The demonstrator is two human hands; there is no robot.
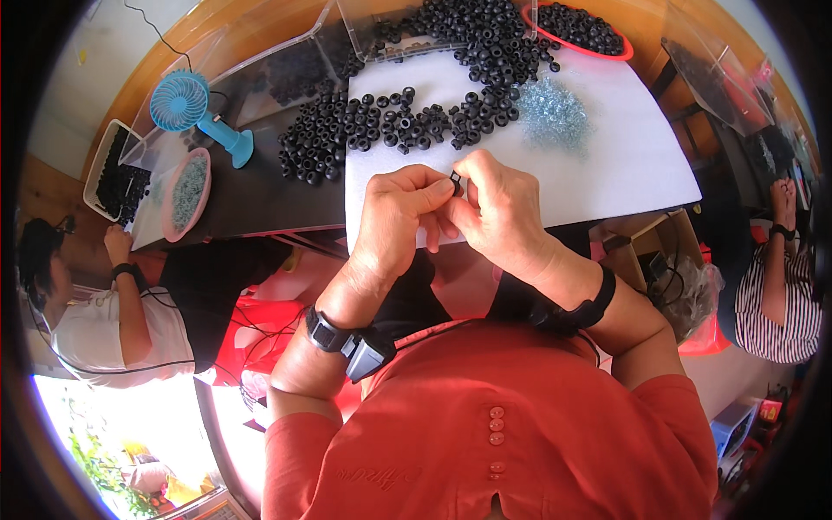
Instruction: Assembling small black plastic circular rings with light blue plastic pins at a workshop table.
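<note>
Both of my hands meet above the near edge of a white sheet (624, 173). Between their fingertips is a small black part (456, 183), mostly covered by the fingers. My left hand (397, 212) pinches it between thumb and forefinger. My right hand (507, 208) is closed at the same spot, its thumb and forefinger on the part's other side. Just beyond lie many small black round parts with holes (425, 126), loosely scattered. To their right is a heap of tiny clear bluish pieces (555, 114).
A red tray (626, 54) of black parts and a clear bin (347, 35) stand at the back. On the left are a blue fan (180, 100) and a pink bowl (204, 165) of clear pieces. People sit on both sides. An open cardboard box (646, 247) is at right.
</note>
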